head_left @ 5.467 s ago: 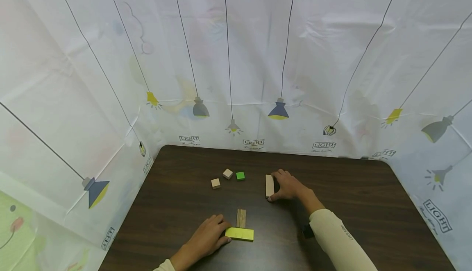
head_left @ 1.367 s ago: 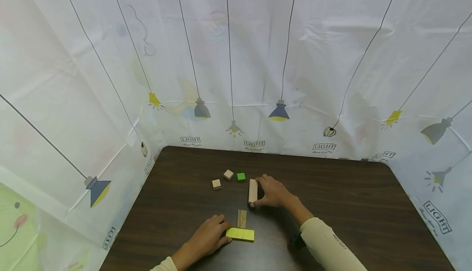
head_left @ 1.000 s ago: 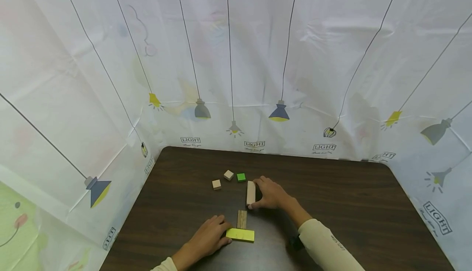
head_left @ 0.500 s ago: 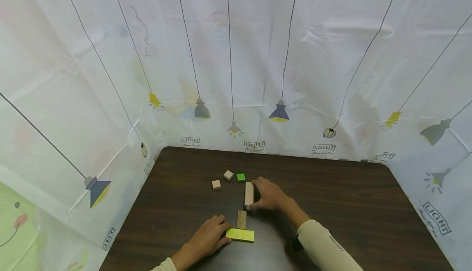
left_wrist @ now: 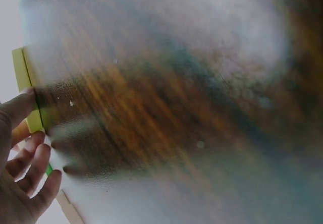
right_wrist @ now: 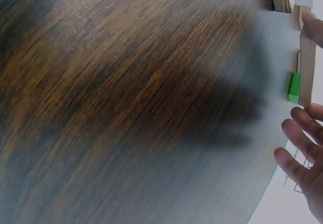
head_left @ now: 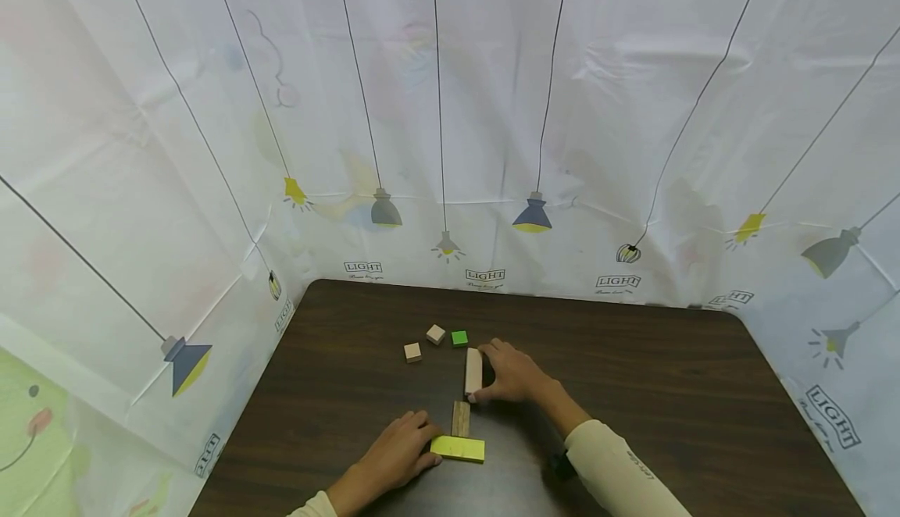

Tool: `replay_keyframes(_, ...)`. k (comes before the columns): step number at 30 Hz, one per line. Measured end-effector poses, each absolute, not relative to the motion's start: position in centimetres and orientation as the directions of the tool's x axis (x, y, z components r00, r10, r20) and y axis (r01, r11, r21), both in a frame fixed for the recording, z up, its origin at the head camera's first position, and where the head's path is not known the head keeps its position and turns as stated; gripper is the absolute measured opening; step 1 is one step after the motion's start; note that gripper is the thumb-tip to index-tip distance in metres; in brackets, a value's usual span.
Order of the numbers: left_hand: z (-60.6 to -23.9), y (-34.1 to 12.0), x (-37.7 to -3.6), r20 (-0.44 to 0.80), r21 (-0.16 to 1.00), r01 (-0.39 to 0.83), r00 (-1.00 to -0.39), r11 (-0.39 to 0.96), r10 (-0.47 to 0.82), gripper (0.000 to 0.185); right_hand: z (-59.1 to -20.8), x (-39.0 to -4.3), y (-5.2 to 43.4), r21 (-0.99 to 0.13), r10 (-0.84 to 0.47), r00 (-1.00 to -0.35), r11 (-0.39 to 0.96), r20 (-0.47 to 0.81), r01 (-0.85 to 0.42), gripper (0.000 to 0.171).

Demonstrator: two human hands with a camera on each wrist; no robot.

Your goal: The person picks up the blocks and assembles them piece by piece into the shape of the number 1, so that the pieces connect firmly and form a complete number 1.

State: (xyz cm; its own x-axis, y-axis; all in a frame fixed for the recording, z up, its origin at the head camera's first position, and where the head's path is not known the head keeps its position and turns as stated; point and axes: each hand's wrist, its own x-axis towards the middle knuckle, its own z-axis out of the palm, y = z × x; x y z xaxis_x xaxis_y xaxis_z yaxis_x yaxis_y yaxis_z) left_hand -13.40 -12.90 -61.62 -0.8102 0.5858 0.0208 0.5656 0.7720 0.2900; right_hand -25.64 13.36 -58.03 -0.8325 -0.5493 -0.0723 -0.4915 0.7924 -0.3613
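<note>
My left hand (head_left: 396,452) pinches the left end of a flat yellow block (head_left: 458,447) between thumb and index finger; the left wrist view shows the same yellow block (left_wrist: 23,72) with the other fingers spread. A brown wood-grained block (head_left: 460,418) stands end-on against its far side. Beyond that, my right hand (head_left: 515,372) holds a long pale wooden block (head_left: 474,372) by its two ends, thumb at the near one. The near end of this pale block comes close to the brown one; whether they touch I cannot tell. The right wrist view shows the pale block (right_wrist: 307,67) edge-on.
A small green block (head_left: 459,338) lies just left of the pale block's far end. Further left are two small pale blocks, one (head_left: 435,334) behind the other (head_left: 412,353). The dark wooden table (head_left: 668,392) ends at a white patterned curtain (head_left: 450,111).
Over the earlier frames my right hand has brought the long pale block leftward and slightly nearer, in line with the brown block. Lately it shifts only a little. My left hand stays put.
</note>
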Motion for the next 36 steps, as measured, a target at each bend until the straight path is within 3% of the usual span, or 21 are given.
replay_keyframes(36,-61.8,-12.9,-13.4,0.027,0.277,0.57,-0.809,0.773,0.587,0.036,-58.5,-25.3,12.1,-0.349,-0.563,-0.823,0.787,-0.072,-0.508,0.099)
